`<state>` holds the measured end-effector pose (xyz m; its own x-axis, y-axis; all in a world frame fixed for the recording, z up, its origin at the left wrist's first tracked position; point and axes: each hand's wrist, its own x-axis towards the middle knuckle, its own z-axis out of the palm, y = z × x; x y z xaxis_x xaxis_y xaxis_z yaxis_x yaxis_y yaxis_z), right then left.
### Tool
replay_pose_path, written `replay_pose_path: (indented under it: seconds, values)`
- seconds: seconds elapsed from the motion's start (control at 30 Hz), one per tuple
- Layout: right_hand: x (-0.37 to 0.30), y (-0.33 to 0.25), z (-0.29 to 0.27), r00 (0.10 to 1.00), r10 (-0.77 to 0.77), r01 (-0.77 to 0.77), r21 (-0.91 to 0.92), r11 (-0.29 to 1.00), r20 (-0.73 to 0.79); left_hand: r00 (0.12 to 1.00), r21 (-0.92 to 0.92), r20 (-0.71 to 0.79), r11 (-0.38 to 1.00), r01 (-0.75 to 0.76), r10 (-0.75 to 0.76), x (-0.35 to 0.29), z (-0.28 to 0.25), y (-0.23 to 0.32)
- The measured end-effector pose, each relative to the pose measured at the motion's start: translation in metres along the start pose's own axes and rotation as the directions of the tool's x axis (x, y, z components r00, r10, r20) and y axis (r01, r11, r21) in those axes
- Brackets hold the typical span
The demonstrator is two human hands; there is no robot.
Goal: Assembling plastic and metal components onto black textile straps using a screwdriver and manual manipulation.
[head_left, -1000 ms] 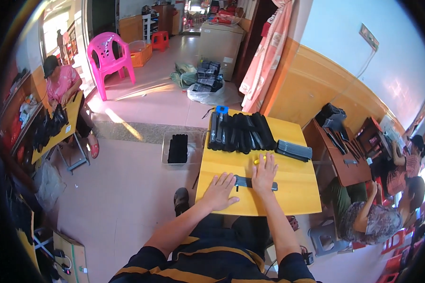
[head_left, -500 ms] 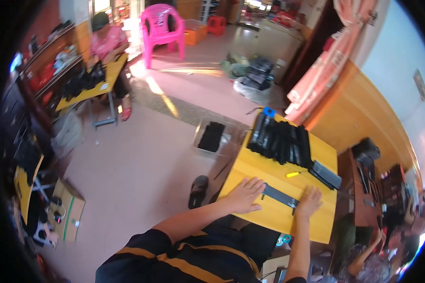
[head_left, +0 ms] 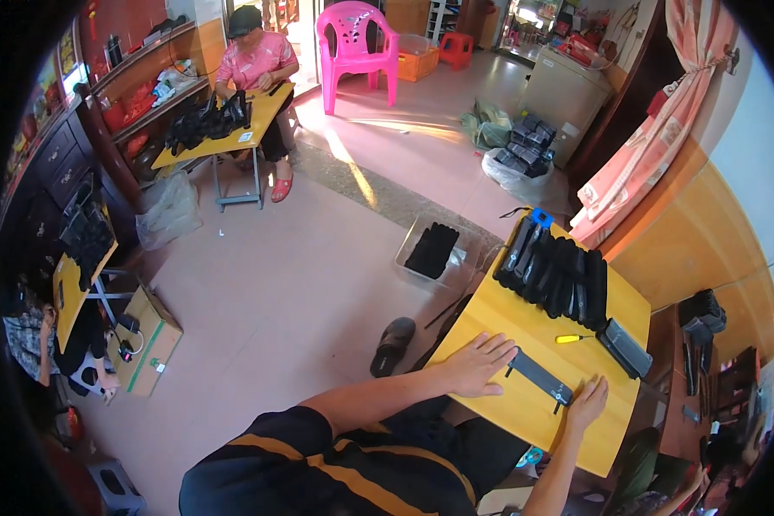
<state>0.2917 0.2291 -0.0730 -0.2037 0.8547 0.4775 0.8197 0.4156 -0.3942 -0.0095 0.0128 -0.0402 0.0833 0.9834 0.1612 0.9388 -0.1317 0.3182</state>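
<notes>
Room: a pinkish tiled floor (head_left: 267,318) was crossed by bands of sunlight, and a pink plastic chair (head_left: 359,47) was set near the far doorway.
Wall side: a patterned pink curtain (head_left: 641,150) was tied back beside a wall panelled in orange-brown wood (head_left: 688,224).
Co-worker: a person in a pink top (head_left: 262,56) was seated at a second yellow table (head_left: 269,110), which was partly covered by black items (head_left: 206,125).
Table: the near yellow table (head_left: 482,320) was seen turned at a slant, its wood-grained top left bare around the hands.
Table's far part: a row of black bundles (head_left: 552,275) was laid side by side, with a stack of dark grey strips (head_left: 624,348) and a yellow-handled tool (head_left: 569,339) placed nearer.
Dark strip: the flat dark strip (head_left: 540,380) was laid on the near table between the two hands.
Long axis: it was pointed from upper left to lower right, and a short black tab was seen at each end, turned toward the wearer.
Left hand: the left hand (head_left: 480,364) was laid palm down at the strip's upper-left end, fingers spread and unclenched.
Right hand: the right hand (head_left: 586,402) was placed at the lower-right end, fingers extended, nothing grasped; whether the strip was touched could not be told.
</notes>
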Motion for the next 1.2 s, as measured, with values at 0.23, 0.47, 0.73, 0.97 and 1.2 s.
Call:
replay_pose_path:
  seconds: [0.23,0.47,0.73,0.97,1.2]
  values:
    - [-0.004,0.004,-0.002,1.000,0.012,-0.013,0.027,1.000,0.016,0.999,-0.040,-0.044,0.999,-0.020,0.018,0.000,-0.003,0.003]
    - [-0.007,-0.014,-0.012,1.000,-0.010,0.010,0.021,1.000,0.009,1.000,-0.102,0.008,0.994,0.029,-0.028,0.002,-0.011,0.007]
    - [-0.003,-0.028,-0.021,0.999,-0.038,0.037,0.061,0.997,0.021,0.997,-0.106,0.047,0.992,0.066,-0.062,0.005,-0.024,0.008]
    - [0.035,-0.064,-0.034,0.995,-0.104,0.097,0.373,0.923,-0.003,0.994,-0.021,0.089,0.998,0.062,-0.060,0.008,-0.024,0.009]
    - [0.148,-0.161,0.015,0.896,-0.443,0.431,0.257,0.865,-0.011,0.998,-0.032,0.040,0.998,0.056,-0.055,0.004,-0.020,0.008]
